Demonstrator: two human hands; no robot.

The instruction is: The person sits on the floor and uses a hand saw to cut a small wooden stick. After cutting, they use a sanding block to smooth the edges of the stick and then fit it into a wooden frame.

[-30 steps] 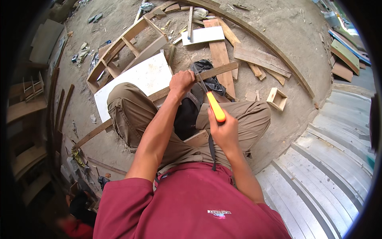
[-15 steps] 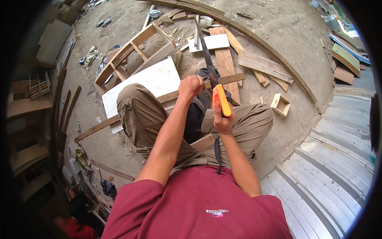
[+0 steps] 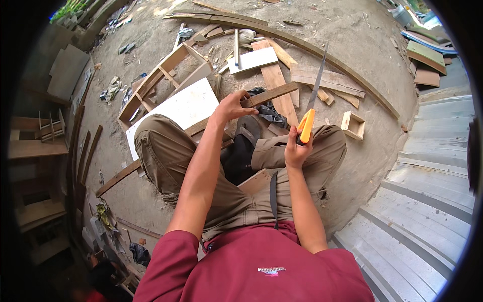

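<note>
My left hand (image 3: 231, 106) is closed on the near end of a short wooden strip (image 3: 274, 94), which points far right above my feet. A longer wooden strip (image 3: 118, 178) runs under my left knee; the short strip looks out of line with it, and my hand and leg hide whether they join. My right hand (image 3: 297, 152) grips the orange and black handle of a handsaw (image 3: 306, 123). Its blade points away from me, clear of the wood. Black plastic (image 3: 271, 115) lies crumpled below the short strip.
A white board (image 3: 173, 108) and an open wooden frame (image 3: 166, 75) lie ahead left. Planks (image 3: 327, 79) and a small white board (image 3: 254, 60) lie ahead. At right are a small wooden box (image 3: 353, 125) and corrugated metal sheets (image 3: 412, 191).
The saw has come off the strip and swung right, its blade now turned far right. My left hand has changed from a fist on the strip to holding the short strip's end.
</note>
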